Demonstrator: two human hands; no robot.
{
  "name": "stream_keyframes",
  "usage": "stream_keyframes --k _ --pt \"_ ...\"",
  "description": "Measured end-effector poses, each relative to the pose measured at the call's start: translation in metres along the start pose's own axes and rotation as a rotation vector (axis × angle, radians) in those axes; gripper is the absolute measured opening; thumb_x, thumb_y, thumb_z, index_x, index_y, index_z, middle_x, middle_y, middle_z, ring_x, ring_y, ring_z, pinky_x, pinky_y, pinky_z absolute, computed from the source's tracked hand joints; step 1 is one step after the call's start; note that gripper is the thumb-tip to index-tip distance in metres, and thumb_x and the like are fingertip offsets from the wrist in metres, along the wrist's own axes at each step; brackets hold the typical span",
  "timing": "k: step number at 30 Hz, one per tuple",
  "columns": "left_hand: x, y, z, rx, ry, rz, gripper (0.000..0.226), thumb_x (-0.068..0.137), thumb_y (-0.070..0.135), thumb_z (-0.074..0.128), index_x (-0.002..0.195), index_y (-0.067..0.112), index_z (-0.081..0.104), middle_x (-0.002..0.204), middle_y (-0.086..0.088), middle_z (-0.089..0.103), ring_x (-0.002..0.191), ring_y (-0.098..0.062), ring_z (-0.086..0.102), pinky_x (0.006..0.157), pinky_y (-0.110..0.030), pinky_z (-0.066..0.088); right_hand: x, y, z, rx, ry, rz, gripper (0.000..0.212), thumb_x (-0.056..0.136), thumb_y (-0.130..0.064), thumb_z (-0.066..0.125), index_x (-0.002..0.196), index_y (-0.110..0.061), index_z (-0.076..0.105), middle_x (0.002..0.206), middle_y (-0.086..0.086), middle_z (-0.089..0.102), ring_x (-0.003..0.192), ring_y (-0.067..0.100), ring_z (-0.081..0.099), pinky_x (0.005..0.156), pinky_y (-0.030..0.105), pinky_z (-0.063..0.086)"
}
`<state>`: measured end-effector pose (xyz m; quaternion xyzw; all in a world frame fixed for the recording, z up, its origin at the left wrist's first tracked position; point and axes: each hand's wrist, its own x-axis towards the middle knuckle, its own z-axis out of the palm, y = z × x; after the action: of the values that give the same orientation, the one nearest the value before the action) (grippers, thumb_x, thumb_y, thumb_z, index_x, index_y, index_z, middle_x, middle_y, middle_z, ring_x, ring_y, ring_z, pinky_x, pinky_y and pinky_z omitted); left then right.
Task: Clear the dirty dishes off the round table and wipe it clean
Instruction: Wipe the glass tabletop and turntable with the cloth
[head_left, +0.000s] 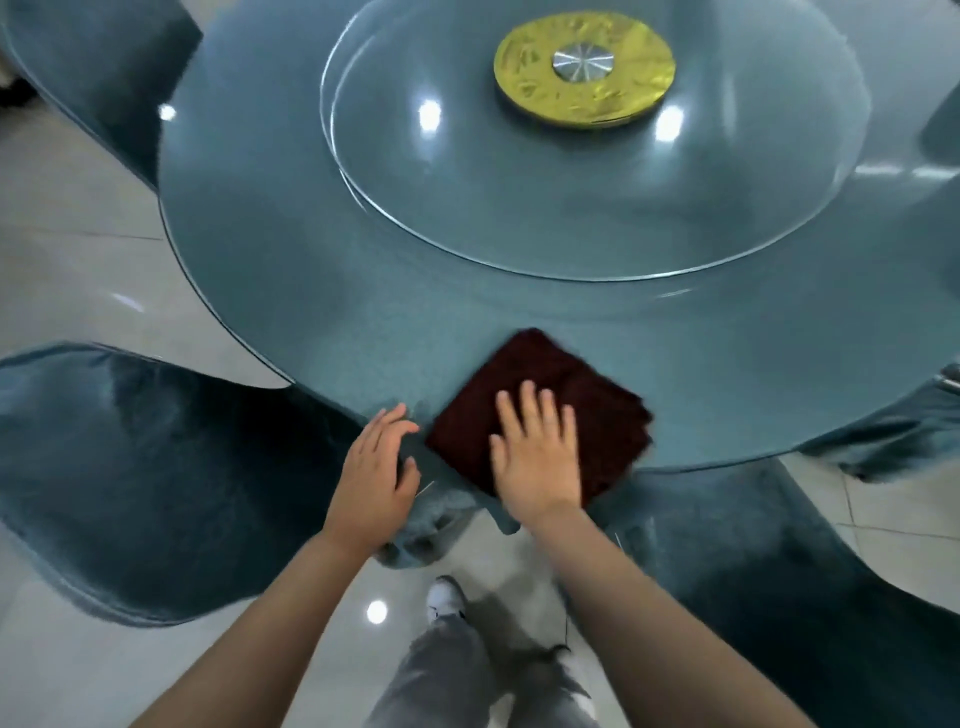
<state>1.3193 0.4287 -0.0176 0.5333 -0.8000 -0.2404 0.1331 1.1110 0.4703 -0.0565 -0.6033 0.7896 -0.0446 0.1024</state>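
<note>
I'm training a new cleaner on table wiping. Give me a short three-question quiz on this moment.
1. True or false: dirty dishes show on the table.
2. Which hand lies flat on the cloth? A) left B) right C) both
3. Fill in: the glass turntable turns on a gold ____.

Key:
1. False; no dishes are in view.
2. B; the right hand presses the cloth, while the left hand rests at the table's edge beside it.
3. Disc, with a silver hub.
</note>
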Motion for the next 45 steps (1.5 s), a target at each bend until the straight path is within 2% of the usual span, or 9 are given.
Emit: stream_keyframes --k 5,12,15,20,24,30,34,40,45 --pt "0.028 -0.028 -0.009 0.008 -0.081 0.039 0.053 0.096 0.023 0.046 0.147 0.011 0.036 0.157 -0.003 0.03 0.147 -0.014 0.021 0.12 -0.035 0.021 0.006 -0.033 0.0 0.016 -0.101 -0.191 0.057 0.099 -0.047 0.027 0.153 -0.028 0.027 0.162 0.005 0.02 0.148 0.028 0.019 0.121 0.048 0.008" --pt "0.071 -0.014 0.007 0.156 -0.102 0.142 0.06 0.091 0.033 0.031 0.143 0.007 0.042 0.153 -0.008 0.038 0.146 -0.019 0.022 0.121 -0.031 0.004 -0.005 0.154 -0.039 0.043 -0.017 0.547 0.064 0.095 -0.052 0.021 0.154 -0.029 0.025 0.162 0.004 0.017 0.149 0.027 0.015 0.12 0.05 0.01" --pt "0.095 0.0 0.016 0.074 -0.105 0.137 0.059 0.092 0.027 0.038 0.149 0.009 0.032 0.159 -0.005 0.024 0.147 -0.018 0.019 0.121 -0.034 0.009 0.011 0.155 -0.041 0.067 0.005 0.761 0.06 0.1 -0.046 0.024 0.156 -0.024 0.019 0.163 0.007 0.01 0.15 0.03 0.008 0.12 0.053 0.006" --pt "0.129 0.018 0.035 0.178 -0.075 0.057 0.06 0.092 0.037 0.035 0.149 0.017 0.034 0.159 -0.003 0.024 0.148 -0.027 0.013 0.12 -0.048 0.011 0.015 0.069 -0.022 -0.049 -0.037 0.184 0.062 0.096 -0.049 0.031 0.153 -0.025 0.029 0.161 0.009 0.022 0.147 0.032 0.02 0.118 0.052 0.012" --pt "0.131 0.018 0.044 0.31 -0.105 0.049 0.06 0.093 0.039 0.029 0.147 0.016 0.037 0.157 -0.007 0.029 0.146 -0.03 0.021 0.12 -0.047 0.013 0.022 0.121 -0.034 -0.045 -0.096 -0.013 0.062 0.095 -0.052 0.036 0.153 -0.032 0.027 0.162 0.001 0.019 0.149 0.025 0.018 0.119 0.049 0.012" --pt "0.132 0.016 0.046 0.351 -0.103 0.014 0.061 0.09 0.038 0.028 0.147 0.018 0.037 0.157 -0.005 0.03 0.146 -0.028 0.022 0.12 -0.045 0.012 0.077 0.306 -0.079 0.0 0.027 0.687 0.068 0.091 -0.054 0.023 0.154 -0.028 0.025 0.162 0.005 0.017 0.149 0.028 0.015 0.12 0.05 0.009" --pt "0.133 0.018 0.045 0.364 -0.097 0.009 0.061 0.089 0.036 0.029 0.146 0.017 0.039 0.156 -0.006 0.032 0.145 -0.028 0.023 0.12 -0.046 0.014 0.14 0.301 -0.088 0.106 0.061 0.976 0.063 0.099 -0.047 0.025 0.156 -0.023 0.015 0.164 0.007 0.007 0.15 0.029 0.005 0.12 0.052 0.002" --pt "0.134 0.018 0.045 0.36 -0.115 -0.01 0.061 0.089 0.036 0.031 0.145 0.016 0.041 0.155 -0.006 0.034 0.144 -0.029 0.026 0.119 -0.046 0.015 0.149 0.129 -0.049 0.001 -0.041 0.229 0.065 0.096 -0.051 0.026 0.155 -0.025 0.02 0.163 0.007 0.011 0.149 0.029 0.012 0.121 0.048 0.004" --pt "0.134 0.019 0.045 0.36 -0.116 -0.011 0.061 0.09 0.036 0.031 0.146 0.016 0.04 0.155 -0.005 0.033 0.145 -0.028 0.024 0.12 -0.044 0.012 0.162 0.208 -0.063 -0.017 -0.014 0.123 0.066 0.09 -0.054 0.032 0.15 -0.027 0.034 0.16 0.006 0.024 0.145 0.03 0.026 0.117 0.05 0.018"
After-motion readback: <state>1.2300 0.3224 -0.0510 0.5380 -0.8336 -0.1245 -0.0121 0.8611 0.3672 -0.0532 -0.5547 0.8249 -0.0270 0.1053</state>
